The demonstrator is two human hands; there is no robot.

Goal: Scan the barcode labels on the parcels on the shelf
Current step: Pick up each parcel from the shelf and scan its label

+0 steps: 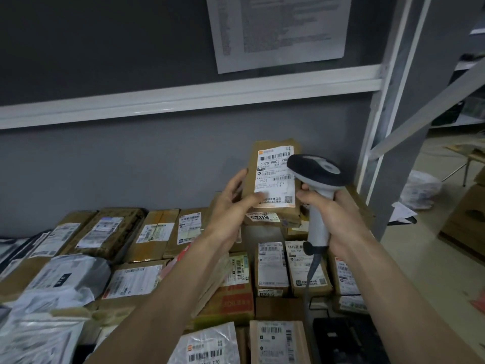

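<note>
My left hand (pixel 233 203) holds a brown cardboard parcel (pixel 273 156) tilted up, thumb across the lower part of its white barcode label (pixel 274 174) and fingers round its left edge. My right hand (pixel 330 214) grips the handle of a grey and black barcode scanner (pixel 319 172). The scanner's head sits just right of the label and covers its right edge. A cable hangs from the handle's base. Several more labelled parcels (pixel 157 232) lie flat on the shelf below.
Cardboard boxes and grey plastic mailers (pixel 68 279) cover the shelf from left to right. A white shelf rail (pixel 183 98) crosses above, with a printed sheet (pixel 278 30) on the dark wall. A grey upright post (pixel 385 127) stands at right; boxes and a bag lie on the floor beyond.
</note>
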